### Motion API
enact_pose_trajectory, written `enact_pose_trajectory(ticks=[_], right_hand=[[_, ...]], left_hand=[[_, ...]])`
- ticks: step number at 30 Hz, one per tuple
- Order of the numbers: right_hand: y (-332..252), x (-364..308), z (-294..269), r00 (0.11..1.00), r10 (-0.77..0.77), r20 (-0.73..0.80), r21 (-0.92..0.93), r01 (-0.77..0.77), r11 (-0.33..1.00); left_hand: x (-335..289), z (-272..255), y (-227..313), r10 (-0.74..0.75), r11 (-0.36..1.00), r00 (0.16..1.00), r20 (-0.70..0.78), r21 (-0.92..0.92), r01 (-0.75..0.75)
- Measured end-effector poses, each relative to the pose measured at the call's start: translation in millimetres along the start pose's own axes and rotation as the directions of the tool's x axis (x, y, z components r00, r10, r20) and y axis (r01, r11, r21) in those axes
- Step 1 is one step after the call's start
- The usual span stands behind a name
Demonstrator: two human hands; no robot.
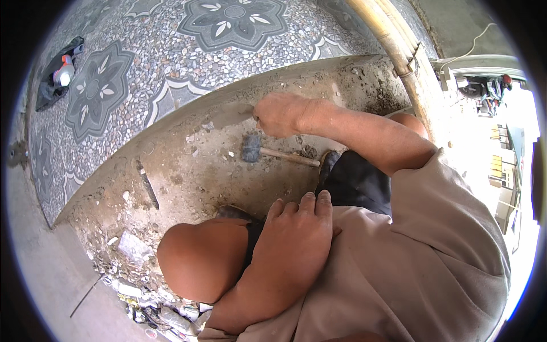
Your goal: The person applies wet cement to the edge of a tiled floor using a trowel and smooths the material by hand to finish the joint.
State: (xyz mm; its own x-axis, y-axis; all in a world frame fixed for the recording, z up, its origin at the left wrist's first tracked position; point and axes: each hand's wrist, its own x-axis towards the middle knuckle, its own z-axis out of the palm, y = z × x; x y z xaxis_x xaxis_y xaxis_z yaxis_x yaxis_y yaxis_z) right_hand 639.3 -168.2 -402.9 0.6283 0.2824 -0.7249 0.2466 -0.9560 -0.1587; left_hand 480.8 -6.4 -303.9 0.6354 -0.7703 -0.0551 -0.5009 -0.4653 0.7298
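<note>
My right hand (279, 115) is closed in a fist at the low edge of the patterned paving. A grey, smooth patch shows just left of its fingers; whether it is a tool's blade or wet mortar I cannot make out. Below that hand, a mallet (250, 149) with a dark head and wooden handle lies on the dirt, its handle end by my shoe. My left hand (293, 225) rests with fingers extended against my lap, between my bent knees, holding nothing visible. A thin dark strip (148, 185) lies on the dirt to the left.
Pebble-patterned tiles (171, 57) spread beyond the curved edge. Bamboo poles (401, 65) rise close by my right arm. Rubble and litter (154, 302) fill the lower left. A dark bag with a red-and-white object (64, 75) lies at far left. Cluttered items (490, 94) stand at far right.
</note>
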Motion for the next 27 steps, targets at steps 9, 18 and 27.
enact_pose_trajectory(ticks=[9, 18, 27], right_hand=[[103.7, -8.5, 149.6, 0.762, 0.552, 0.339, 0.906, -0.106, -0.409], [205.6, 130.6, 141.8, 0.284, 0.867, 0.409, 0.589, 0.644, -0.488], [365.4, 147.4, 149.2, -0.031, 0.955, 0.295, 0.655, 0.734, -0.179]], left_hand=[[13.2, -14.0, -6.3, -0.118, 0.981, 0.973, 0.198, -0.130, 0.146], [42.3, -19.1, -0.1, -0.307, 0.950, 0.938, 0.163, -0.003, 0.312], [116.5, -77.3, -97.0, -0.233, 0.952, 0.960, 0.158, 0.237, 0.192]])
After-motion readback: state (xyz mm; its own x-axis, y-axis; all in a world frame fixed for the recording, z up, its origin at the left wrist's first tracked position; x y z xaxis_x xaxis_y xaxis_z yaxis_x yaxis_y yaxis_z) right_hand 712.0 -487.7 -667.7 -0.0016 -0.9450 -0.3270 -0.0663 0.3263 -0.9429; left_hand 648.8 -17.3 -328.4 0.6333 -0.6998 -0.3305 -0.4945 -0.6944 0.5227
